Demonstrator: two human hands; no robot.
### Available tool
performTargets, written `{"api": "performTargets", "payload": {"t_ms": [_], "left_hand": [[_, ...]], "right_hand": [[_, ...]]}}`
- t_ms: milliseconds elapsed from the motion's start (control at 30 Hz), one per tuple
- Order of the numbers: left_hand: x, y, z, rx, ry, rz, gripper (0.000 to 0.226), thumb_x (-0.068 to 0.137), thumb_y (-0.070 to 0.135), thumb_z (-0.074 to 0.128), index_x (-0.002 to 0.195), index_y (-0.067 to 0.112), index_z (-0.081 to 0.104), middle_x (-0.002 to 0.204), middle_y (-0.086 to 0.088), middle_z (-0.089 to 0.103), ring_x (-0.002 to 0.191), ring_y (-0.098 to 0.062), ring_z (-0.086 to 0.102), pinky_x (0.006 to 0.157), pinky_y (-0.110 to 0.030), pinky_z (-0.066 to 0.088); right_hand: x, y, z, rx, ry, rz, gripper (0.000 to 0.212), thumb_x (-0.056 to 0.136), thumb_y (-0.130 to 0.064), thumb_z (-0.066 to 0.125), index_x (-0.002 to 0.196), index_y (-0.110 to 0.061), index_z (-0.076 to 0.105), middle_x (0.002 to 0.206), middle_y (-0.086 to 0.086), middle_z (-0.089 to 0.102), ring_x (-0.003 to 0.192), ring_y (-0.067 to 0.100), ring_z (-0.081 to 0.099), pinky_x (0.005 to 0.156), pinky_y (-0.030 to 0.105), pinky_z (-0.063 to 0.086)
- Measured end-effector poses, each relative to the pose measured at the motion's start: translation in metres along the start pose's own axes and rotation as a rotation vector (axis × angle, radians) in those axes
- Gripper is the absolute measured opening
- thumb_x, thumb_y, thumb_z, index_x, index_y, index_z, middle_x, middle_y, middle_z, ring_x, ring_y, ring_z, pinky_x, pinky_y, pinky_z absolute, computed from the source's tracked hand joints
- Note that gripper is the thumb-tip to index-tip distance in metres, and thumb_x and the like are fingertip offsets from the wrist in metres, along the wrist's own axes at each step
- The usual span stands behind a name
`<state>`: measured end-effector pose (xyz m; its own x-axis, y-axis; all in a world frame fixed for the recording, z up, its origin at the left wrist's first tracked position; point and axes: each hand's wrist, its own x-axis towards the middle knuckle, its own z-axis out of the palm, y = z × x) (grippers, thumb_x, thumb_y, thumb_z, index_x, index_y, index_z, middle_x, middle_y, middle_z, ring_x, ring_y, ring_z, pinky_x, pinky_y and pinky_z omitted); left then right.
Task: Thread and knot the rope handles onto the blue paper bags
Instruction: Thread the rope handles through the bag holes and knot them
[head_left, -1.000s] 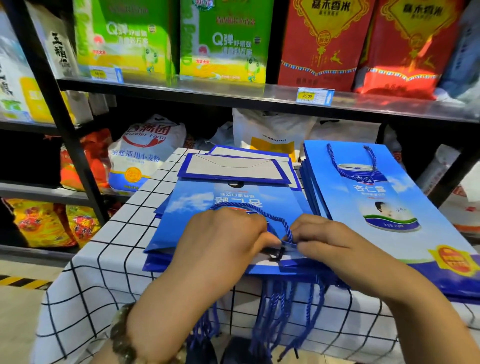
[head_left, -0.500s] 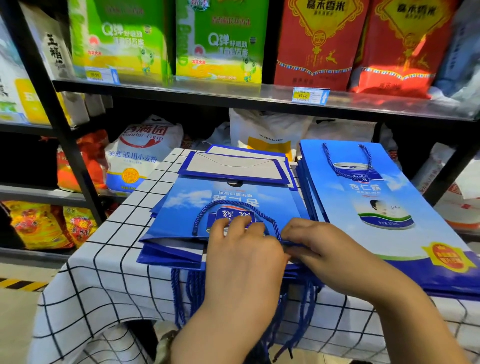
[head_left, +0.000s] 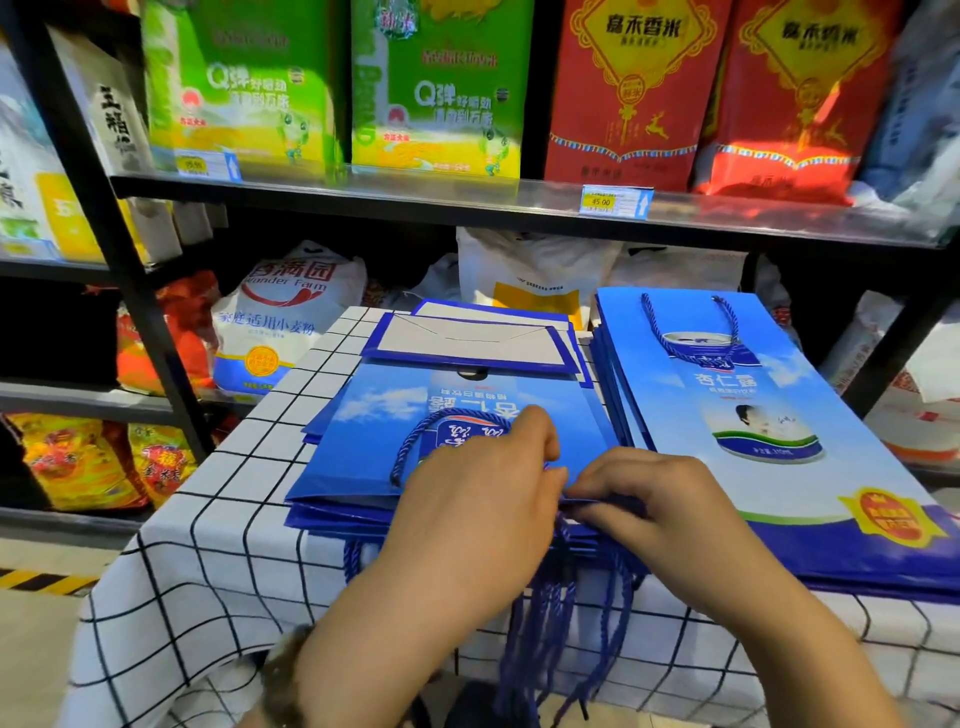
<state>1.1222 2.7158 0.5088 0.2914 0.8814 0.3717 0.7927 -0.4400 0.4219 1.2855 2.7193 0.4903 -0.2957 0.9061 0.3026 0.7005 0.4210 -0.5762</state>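
Top bag of mid stack on table has one rope handle in. L hand lies curled on it, grip hidden, can't tell. Spare ropes dangle off the edge. R hand pinches that bag's near rim. Finished stack at right; several bags left, I reckon.
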Motion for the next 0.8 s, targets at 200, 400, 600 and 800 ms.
{"api": "performTargets", "payload": {"t_ms": [200, 400, 600, 800], "left_hand": [[0.023, 0.005, 0.009, -0.086, -0.149, -0.069, 0.022, 0.087, 0.030, 0.054, 0.106, 0.029, 0.044, 0.097, 0.004, 0.062, 0.093, -0.020, 0.055, 0.070, -0.032, 0.041], [0.031, -0.007, 0.005, -0.108, -0.046, -0.171, 0.019, 0.085, 0.018, 0.051, 0.098, 0.029, 0.042, 0.093, 0.001, 0.061, 0.087, -0.024, 0.054, 0.067, -0.032, 0.040], [0.027, -0.020, 0.004, -0.047, 0.000, -0.106, 0.010, 0.087, 0.025, 0.051, 0.089, 0.033, 0.045, 0.087, 0.006, 0.063, 0.085, -0.018, 0.054, 0.066, -0.031, 0.040], [0.002, -0.043, -0.035, -0.221, 0.161, -0.008, 0.012, 0.082, 0.038, 0.051, 0.083, 0.035, 0.062, 0.088, 0.023, 0.065, 0.087, 0.002, 0.058, 0.079, -0.017, 0.046]], "right_hand": [[-0.005, 0.004, 0.004, -0.032, 0.090, 0.038, 0.032, 0.071, -0.014, 0.073, 0.059, -0.040, 0.057, 0.082, -0.018, 0.066, 0.072, 0.008, 0.062, 0.068, 0.035, 0.050], [-0.006, 0.005, 0.007, 0.001, 0.078, -0.010, 0.023, 0.071, -0.029, 0.060, 0.064, -0.050, 0.054, 0.097, -0.030, 0.059, 0.089, -0.002, 0.059, 0.075, 0.019, 0.048], [-0.011, 0.006, 0.010, -0.043, -0.059, -0.112, 0.021, 0.070, -0.060, 0.051, 0.088, -0.051, 0.049, 0.115, -0.038, 0.049, 0.115, -0.012, 0.042, 0.096, 0.017, 0.035], [-0.013, 0.009, 0.008, -0.104, -0.013, -0.250, 0.045, 0.083, -0.067, 0.035, 0.126, -0.053, 0.035, 0.121, -0.041, 0.048, 0.119, -0.010, 0.044, 0.100, 0.012, 0.035]]}}
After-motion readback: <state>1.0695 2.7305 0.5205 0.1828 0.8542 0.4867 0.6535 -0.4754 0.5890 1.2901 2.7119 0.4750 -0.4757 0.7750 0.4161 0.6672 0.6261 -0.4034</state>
